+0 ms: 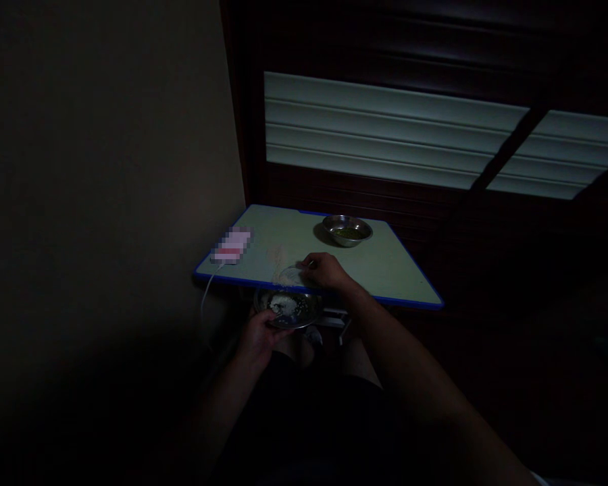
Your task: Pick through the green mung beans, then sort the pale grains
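Observation:
My left hand grips the near rim of a steel plate held just below the front edge of a small green table. Whitish grains lie in the plate. My right hand rests curled on the table edge over a small pale heap of grains, right above the plate. More grains are smeared on the table to the left of that hand. The room is very dim.
A steel bowl with greenish contents stands at the back of the table. A blurred pink device with a white cable lies at the table's left edge. A wall stands to the left, a dark louvred window behind.

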### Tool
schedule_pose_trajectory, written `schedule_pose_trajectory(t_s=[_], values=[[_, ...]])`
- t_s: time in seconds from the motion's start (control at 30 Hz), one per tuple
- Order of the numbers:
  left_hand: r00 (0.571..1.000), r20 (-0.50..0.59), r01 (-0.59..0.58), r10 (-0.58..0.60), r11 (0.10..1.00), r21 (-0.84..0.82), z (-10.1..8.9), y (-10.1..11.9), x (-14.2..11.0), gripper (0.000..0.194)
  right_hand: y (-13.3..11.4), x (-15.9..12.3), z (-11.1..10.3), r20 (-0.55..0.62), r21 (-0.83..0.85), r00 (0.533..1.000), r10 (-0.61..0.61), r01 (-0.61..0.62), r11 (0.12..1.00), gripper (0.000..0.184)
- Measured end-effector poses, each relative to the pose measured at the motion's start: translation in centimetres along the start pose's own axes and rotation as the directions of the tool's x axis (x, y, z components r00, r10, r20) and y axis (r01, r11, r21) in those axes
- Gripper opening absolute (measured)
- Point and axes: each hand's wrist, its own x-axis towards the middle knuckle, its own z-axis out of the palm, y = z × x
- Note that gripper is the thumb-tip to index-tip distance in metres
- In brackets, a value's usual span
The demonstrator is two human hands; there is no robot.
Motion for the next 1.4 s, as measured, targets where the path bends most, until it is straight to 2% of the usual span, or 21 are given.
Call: schedule_pose_trajectory(t_s=[0.6, 0.87, 1.07, 1.4], values=[[1.000, 0.020, -0.017, 0.018, 1.000, -0.014, 0.0, 0.0, -0.2, 0.053, 0.1, -0.5, 0.0, 0.022, 0.144, 0.999, 0.028, -0.030, 0.989, 0.020], [1.000, 0.023, -0.015, 0.015, 1.000, -0.026, -0.1, -0.1, 0.2, 0.056, 0.0, -1.0, -0.1, -0.008, 0.136, 1.000, -0.002, 0.003, 0.991, 0.017], [1.000, 0.008, 0.004, -0.004, 1.000, -0.014, -0.2, -0.1, 0.3, 0.046, -0.6, -1.5, -0.3, -0.014, 0.145, 1.000, 0.015, -0.012, 0.989, 0.017], [1.000, 0.003, 0.002, -0.002, 1.000, -0.005, -0.2, -0.1, 0.3, 0.045, 0.1, -1.5, -0.1, -0.013, 0.172, 1.000, -0.004, 0.007, 0.985, 0.016]])
